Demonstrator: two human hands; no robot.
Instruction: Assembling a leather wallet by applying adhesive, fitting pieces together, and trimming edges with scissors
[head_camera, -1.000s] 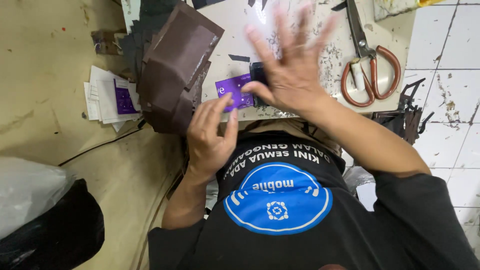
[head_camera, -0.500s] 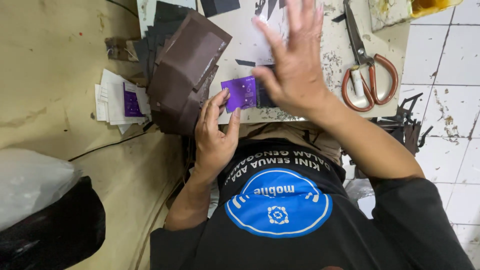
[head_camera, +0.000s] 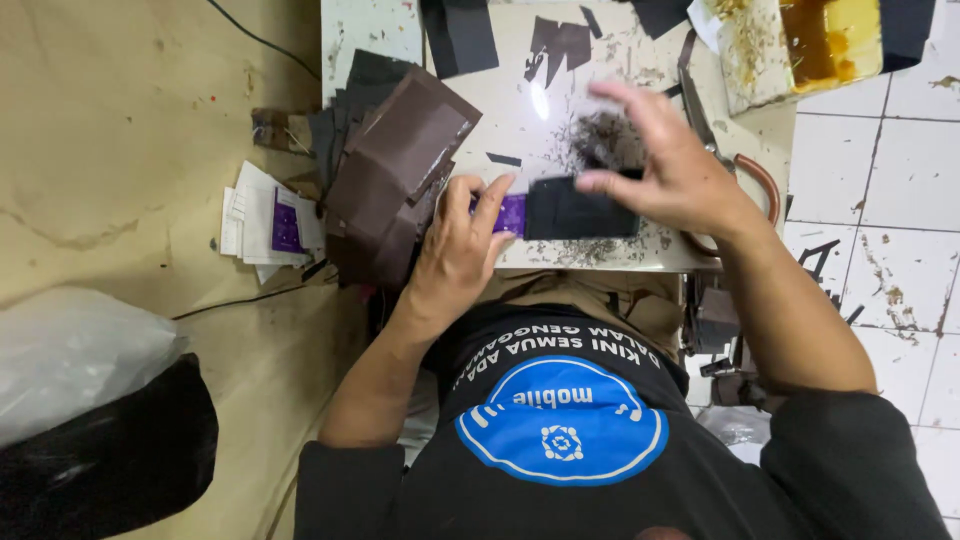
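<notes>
observed at the near edge of the small white worktable (head_camera: 500, 100): left hand (head_camera: 455, 255) rests on a purple card (head_camera: 512, 213), index and middle fingers laid flat along it, pinning it to the surface rather than gripping. right hand (head_camera: 680, 175) is over a black rectangular piece (head_camera: 575, 210) that lies touching the purple card on its right; thumb and forefinger come down narrow onto the piece's far edge, remaining fingers spread wide and lifted. whether the black piece is pinched or merely pressed cannot be told

judged progress: purple card and black piece are brought together and appear roughly aligned, so fitting looks under way, not complete. a stack of brown leather panels (head_camera: 395, 170) sits just beside the left hand, with black offcuts (head_camera: 460, 35) farther back, which suggests more pieces wait. a tray of amber glue (head_camera: 820, 40) stands at the far corner, well apart. scissors (head_camera: 740, 170) lie mostly hidden behind the right hand. loose paper slips (head_camera: 265, 220) lie off the table's left side
</notes>
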